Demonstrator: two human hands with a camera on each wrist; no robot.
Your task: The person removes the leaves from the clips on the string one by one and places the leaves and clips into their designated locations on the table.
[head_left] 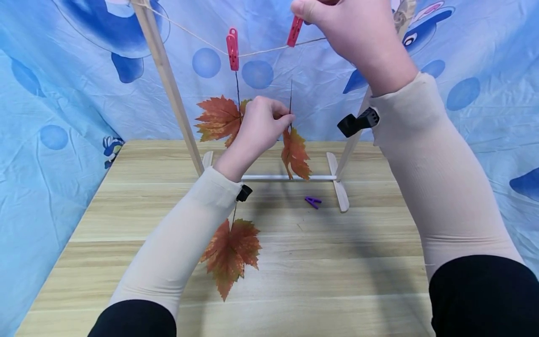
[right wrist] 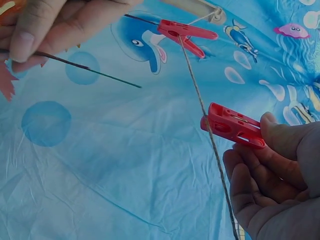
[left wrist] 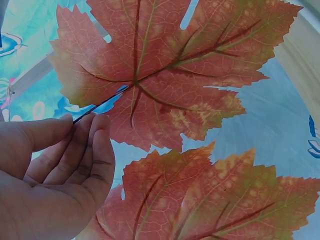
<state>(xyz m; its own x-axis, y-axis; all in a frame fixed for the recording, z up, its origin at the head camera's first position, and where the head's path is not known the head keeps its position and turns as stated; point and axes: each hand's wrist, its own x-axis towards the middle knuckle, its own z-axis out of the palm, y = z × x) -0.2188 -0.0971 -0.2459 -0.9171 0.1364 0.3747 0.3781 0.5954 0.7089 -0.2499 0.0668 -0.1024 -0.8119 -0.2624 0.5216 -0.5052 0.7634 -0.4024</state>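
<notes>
In the head view my left hand (head_left: 262,122) pinches the dark stem of an orange-red maple leaf (head_left: 296,153) between thumb and fingers. The stem's bare tip points up, below and apart from the string (head_left: 269,50). My right hand (head_left: 358,35) pinches a red clothespin (head_left: 295,32) by its handle end, and the clothespin's nose is at the string. Another red clothespin (head_left: 233,49) hangs on the string to the left, with the stem of a second maple leaf (head_left: 220,119) in it. My left hand partly covers that leaf.
A wooden frame with a left post (head_left: 168,84) and white crossbar (head_left: 290,177) bears the string. A third maple leaf (head_left: 231,255) lies on the wooden table (head_left: 337,276), partly under my left forearm. A purple clothespin (head_left: 313,201) lies near the frame's right foot (head_left: 341,194).
</notes>
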